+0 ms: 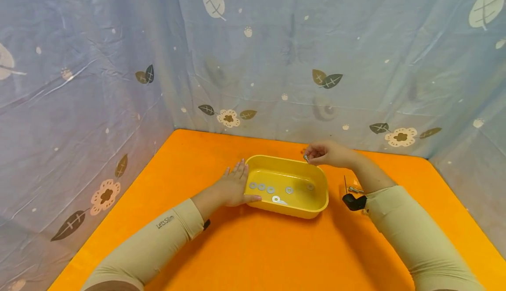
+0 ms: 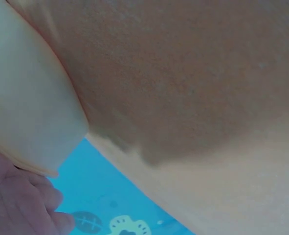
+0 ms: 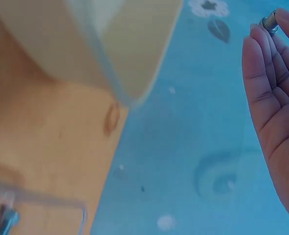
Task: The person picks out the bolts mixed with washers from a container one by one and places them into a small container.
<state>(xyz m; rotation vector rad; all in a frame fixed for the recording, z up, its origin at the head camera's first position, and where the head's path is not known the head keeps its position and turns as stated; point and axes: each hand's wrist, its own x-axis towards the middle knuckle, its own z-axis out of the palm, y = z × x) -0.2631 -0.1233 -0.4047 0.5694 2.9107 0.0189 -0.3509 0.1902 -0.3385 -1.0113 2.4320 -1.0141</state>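
A yellow plastic tray (image 1: 290, 212) stands on the orange tabletop, with several flat metal washers (image 1: 270, 190) lying on its bottom. My left hand (image 1: 233, 188) rests against the tray's left end. Its fingers are spread and fairly straight, and the thumb lies over the front rim. Above the tray's far right corner, my right hand (image 1: 326, 154) pinches a small metal bolt (image 1: 306, 157) between thumb and fingertips. The right wrist view shows the bolt (image 3: 270, 22) at the fingertips. In the left wrist view only part of the left hand (image 2: 22, 205) shows, beside the pale tray wall.
Right of the tray, partly behind the right forearm, a clear container holds more bolts (image 1: 356, 190). A black wrist camera mount (image 1: 354, 202) hangs under that forearm. A patterned blue-grey curtain (image 1: 276, 62) encloses the table's back and sides.
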